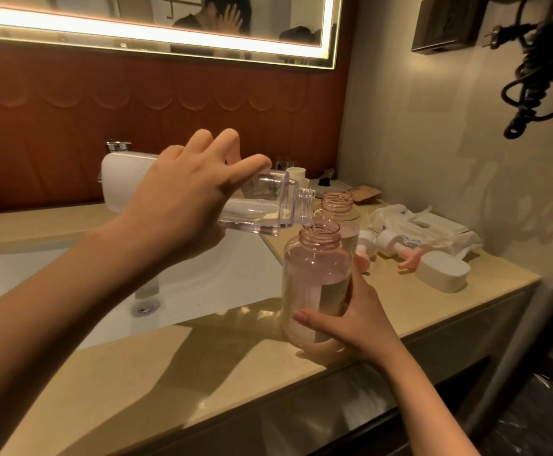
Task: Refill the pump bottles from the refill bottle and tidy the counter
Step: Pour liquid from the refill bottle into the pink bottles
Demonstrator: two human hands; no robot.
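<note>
L hand (pixel 179 199) grips the refill (pixel 258 212) from above, fingers and thumb wrapped round its body. The refill is tipped nearly flat, white base pointing left over the sink (pixel 202 278), open threaded neck pointing right and down. The neck sits right at the mouth of the front bottle (pixel 314 284); can't tell if they touch. A little clear liquid is pooled along the refill's lower side.

The front bottle is pink, see-thru, no pump on, upright on the desk (pixel 169 373) at the sink's right edge, approx half full. R hand (pixel 350 320) holds it low down from the right, thumb across the front, fingers curled round the far side.

The rear bottle (pixel 341 212), also pink and open, stands upright just behind the front one, partly filled.

To the right on the desk: two pumps (pixel 397 248) w/ pink nozzles lying on their sides, a white cap (pixel 443 271) near the desk edge, and a pack of wipes (pixel 426 228) against the wall.

Lit mirror (pixel 136 14) above; black coiled cord (pixel 538 77) hangs on the right wall.
</note>
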